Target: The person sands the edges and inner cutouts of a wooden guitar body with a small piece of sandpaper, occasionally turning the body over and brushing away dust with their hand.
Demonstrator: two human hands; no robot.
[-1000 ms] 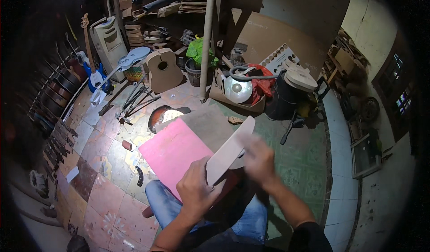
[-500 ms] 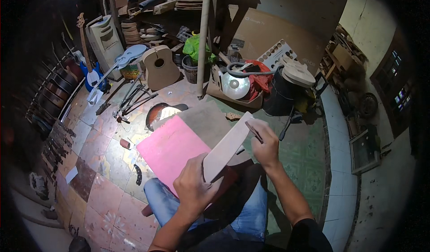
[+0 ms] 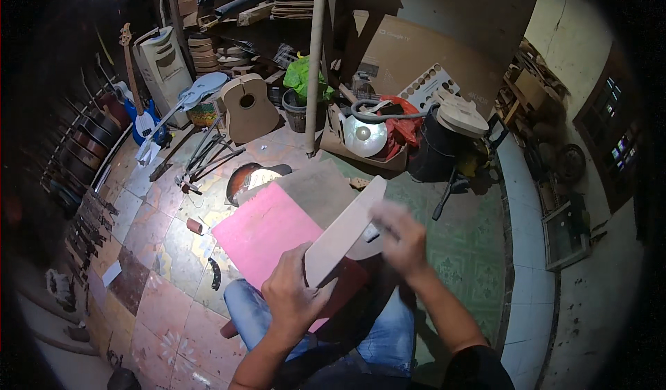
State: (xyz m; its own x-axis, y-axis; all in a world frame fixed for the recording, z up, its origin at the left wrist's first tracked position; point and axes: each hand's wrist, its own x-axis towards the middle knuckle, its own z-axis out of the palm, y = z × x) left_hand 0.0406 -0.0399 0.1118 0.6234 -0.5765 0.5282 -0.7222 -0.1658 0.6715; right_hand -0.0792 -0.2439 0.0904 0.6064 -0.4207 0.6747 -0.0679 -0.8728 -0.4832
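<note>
well, the pale wooden piece (image 3: 347, 230) sits at the middle of the work, raised in front of the person's lap, its long flat face running slantwise from seven o'clock up to one. around its lower end, at about seven-thirty, the left hand (image 3: 291, 286) is closed, thumb low and fingers wrapped over the side. at three o'clock the right hand (image 3: 401, 241) is near the upper half, smeared by blur; i cannot tell whether it holds something or whether it touches the wood.

as i judge it, the weak point is that hold: only one end is gripped, so a hard push by the right hand near the far end could lever the piece round in the left hand, or make it slip. uneven pressure could mark the face or round over an edge, and knuckles passing close to that edge could get scraped. if it dropped onto the tiles (image 3: 458, 237), a corner could dent.

further out, a pink board (image 3: 260, 223) lies at nine o'clock, with a grey board (image 3: 316, 192) at eleven. past them, at ten, is a sunburst guitar body (image 3: 241, 182); a small brown roll (image 3: 195, 226) lies at nine and a black curved strip (image 3: 215, 273) at eight. a black bucket (image 3: 429, 151) stands between one and two.
</note>
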